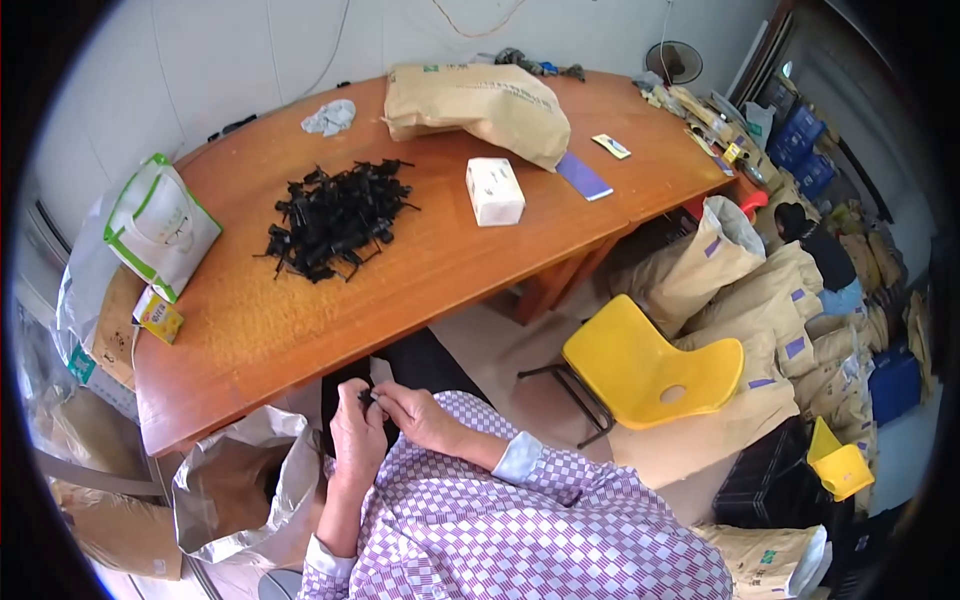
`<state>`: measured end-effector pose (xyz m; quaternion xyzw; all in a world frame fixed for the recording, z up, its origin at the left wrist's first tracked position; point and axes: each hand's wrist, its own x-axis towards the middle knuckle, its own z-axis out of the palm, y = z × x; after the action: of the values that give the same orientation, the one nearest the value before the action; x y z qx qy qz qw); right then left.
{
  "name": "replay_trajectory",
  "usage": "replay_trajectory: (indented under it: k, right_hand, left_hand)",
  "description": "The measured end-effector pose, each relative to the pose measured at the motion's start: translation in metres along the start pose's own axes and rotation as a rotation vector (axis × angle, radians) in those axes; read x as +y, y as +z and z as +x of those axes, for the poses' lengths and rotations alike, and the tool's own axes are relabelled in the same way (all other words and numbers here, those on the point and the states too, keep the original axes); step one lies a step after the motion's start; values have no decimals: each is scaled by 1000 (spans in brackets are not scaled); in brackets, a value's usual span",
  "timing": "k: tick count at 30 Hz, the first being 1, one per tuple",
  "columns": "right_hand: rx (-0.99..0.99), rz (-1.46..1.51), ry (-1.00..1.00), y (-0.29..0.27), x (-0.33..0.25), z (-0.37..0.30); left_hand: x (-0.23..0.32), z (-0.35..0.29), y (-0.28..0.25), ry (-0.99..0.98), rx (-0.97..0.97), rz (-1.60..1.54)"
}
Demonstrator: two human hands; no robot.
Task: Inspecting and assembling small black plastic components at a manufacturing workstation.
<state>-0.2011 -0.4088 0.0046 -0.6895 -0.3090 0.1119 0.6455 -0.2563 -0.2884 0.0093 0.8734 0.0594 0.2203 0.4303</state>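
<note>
Above my lap, near the table's front edge, my two hands meet. My left hand (357,432) is closed around a small black plastic part (367,398), much of it hidden by the fingers. The fingers of my right hand (418,416) pinch together right at that part, and what they hold is too small to tell. Just beyond the fingertips a pale flat piece (381,371) shows; whether a hand holds it is unclear. A heap of similar black plastic parts (335,218) lies on the wooden table (430,270).
A large brown paper sack (470,100), a white tissue box (495,192) and a green-edged bag (163,225) stand on the table. Below its left end sits an open silver-lined bag (290,505). To the right are a yellow chair (650,370) and several paper sacks (700,260).
</note>
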Motion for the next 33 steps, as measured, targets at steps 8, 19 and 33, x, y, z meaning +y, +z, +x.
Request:
replay_trajectory:
  k: [8,19,33]
  right_hand:
    - [22,10,-62,13,25,-13]
    - [-122,597,347,0,31,-8]
    - [-287,582,484,-24,-4,-9]
  left_hand:
    - [-11,-18,-1,-452,165,-794]
    - [-22,-27,-9,-573,-30,-1640]
    - [6,-30,-16,-710,-313,-1180]
